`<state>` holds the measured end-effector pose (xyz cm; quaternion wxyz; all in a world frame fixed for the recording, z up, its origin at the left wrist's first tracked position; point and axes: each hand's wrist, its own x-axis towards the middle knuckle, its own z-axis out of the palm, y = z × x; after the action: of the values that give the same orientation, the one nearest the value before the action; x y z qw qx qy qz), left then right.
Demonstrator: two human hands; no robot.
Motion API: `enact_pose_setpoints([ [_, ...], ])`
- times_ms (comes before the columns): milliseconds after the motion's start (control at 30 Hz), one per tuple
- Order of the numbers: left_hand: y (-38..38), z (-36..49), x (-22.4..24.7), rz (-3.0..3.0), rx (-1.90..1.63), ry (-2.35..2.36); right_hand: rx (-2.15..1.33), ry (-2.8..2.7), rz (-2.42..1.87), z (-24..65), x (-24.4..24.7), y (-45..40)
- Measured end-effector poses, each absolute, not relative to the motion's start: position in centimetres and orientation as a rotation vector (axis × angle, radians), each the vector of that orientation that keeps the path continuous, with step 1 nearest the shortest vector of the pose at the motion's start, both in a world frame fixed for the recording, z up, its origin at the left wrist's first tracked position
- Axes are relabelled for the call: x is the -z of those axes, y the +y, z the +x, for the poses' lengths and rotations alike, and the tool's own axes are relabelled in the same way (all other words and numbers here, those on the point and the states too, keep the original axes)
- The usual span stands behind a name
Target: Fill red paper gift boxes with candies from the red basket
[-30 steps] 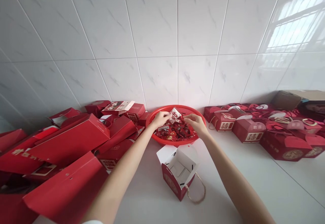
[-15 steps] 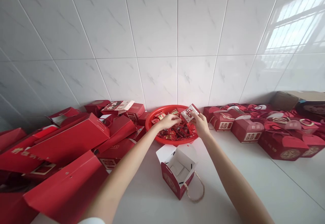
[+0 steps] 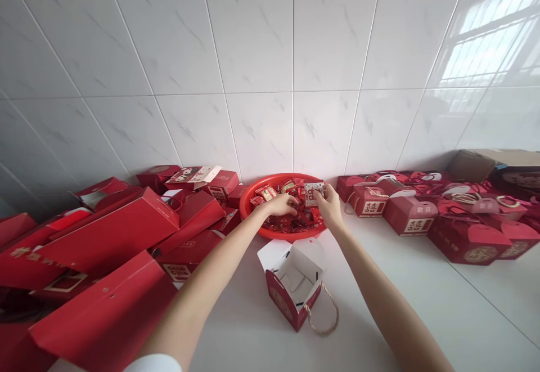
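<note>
White floor [image 3: 422, 304], red basket [image 3: 253, 192] set by the wall, open box [image 3: 291, 287] before it, red boxes [image 3: 113, 237] heaped left, gift boxes [image 3: 422, 214] ranged right.

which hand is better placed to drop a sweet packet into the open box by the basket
Right, probably. The right hand holds a white-and-red packet above the red basket, and the open box lies just below that forearm. The left hand is down among the sweets; whether it grips one is unclear.

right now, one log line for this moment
left hand: in red basket on sweets | right hand: holds white-red packet | open gift box: nearer, flaps up
</note>
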<state>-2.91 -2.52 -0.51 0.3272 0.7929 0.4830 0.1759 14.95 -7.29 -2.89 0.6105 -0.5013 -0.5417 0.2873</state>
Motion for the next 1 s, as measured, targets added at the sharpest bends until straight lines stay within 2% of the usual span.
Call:
enact_pose_setpoints([
  [267,-2.8,-4.5,0.4,1.879,-0.886,1.201,-0.576,-1.206,-1.275,14.7,2.2,-7.8],
  [500,-3.7,-4.1,-0.5,1.789,-0.997,1.011,-0.662,-1.281,-1.262,14.2,1.7,-8.4],
  [800,-2.9,-2.1,-0.8,1.931,-0.788,0.992,-0.773,-1.25,-1.145,14.5,2.0,-8.0],
  [1000,-1.0,-3.5,0.0,2.168,-0.396,1.25,-0.765,-1.148,-1.124,14.7,2.2,-8.0],
])
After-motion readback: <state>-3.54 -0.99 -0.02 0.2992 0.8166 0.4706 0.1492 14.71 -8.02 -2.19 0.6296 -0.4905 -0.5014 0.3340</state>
